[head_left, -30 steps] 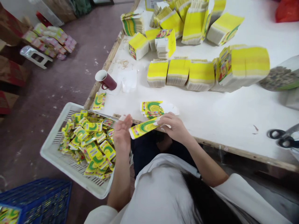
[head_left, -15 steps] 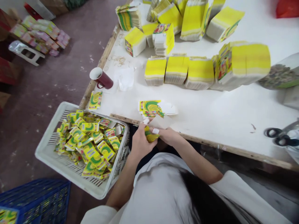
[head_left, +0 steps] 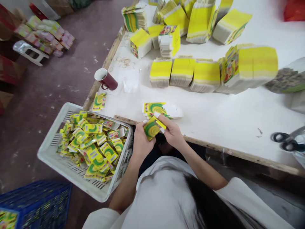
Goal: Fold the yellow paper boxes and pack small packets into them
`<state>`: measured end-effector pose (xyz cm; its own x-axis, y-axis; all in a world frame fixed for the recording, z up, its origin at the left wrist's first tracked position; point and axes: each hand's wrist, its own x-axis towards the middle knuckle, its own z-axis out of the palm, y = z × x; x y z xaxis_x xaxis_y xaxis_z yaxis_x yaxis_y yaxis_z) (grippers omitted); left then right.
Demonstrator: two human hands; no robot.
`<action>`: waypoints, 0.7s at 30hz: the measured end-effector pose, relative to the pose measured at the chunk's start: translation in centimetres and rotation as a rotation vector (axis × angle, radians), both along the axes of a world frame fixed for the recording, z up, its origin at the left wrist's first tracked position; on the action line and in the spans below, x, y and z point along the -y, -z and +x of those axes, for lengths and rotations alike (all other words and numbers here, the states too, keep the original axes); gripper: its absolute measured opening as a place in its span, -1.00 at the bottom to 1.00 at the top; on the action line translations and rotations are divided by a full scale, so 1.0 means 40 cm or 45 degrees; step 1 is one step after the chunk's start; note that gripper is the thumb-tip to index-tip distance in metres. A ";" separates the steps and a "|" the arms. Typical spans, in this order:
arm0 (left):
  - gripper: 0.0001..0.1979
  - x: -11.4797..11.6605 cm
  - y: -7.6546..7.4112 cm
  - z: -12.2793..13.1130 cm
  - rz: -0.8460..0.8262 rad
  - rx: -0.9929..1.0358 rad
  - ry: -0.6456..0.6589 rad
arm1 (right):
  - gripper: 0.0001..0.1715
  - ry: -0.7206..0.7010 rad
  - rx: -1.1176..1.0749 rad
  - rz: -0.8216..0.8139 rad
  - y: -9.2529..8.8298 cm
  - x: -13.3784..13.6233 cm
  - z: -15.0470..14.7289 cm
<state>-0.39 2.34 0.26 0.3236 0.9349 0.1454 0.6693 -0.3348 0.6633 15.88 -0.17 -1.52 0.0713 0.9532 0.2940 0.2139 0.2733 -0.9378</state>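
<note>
Between my hands, at the table's front edge, is a small yellow and green carton (head_left: 151, 128). My left hand (head_left: 143, 143) is closed round its left side. At its upper right corner, the fingers of my right hand (head_left: 172, 130) pinch the carton near an end flap. White wraps cover some fingertips. Just beyond my hands lie several flat cartons (head_left: 154, 108), overlapping, with white flaps toward the right. To my left, a white plastic basket (head_left: 49, 152) holds many small yellow cartons (head_left: 92, 156).
Stacks of flat yellow cartons (head_left: 182, 68) stand across the table (head_left: 209, 117). A maroon mug (head_left: 109, 81) and one loose carton (head_left: 99, 101) are near the left edge. Black-handled scissors (head_left: 287, 140) lie at right. A blue crate (head_left: 43, 203) stands on the floor.
The carton has turned so its printed yellow-green face shows upward, where a pale flap stood out before. My right hand has shifted up to the carton's upper corner.
</note>
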 end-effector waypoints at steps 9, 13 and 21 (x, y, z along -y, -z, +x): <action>-0.45 -0.029 -0.087 -0.052 -0.087 -0.092 0.216 | -0.77 -0.567 0.276 0.060 -0.029 -0.038 0.089; -0.43 -0.025 -0.080 -0.039 -0.022 -0.041 0.223 | -0.59 -0.530 0.189 0.030 -0.043 -0.031 0.075; -0.46 -0.017 -0.033 -0.050 -0.146 1.157 -0.495 | -0.32 -0.062 0.072 -0.186 -0.004 -0.048 0.050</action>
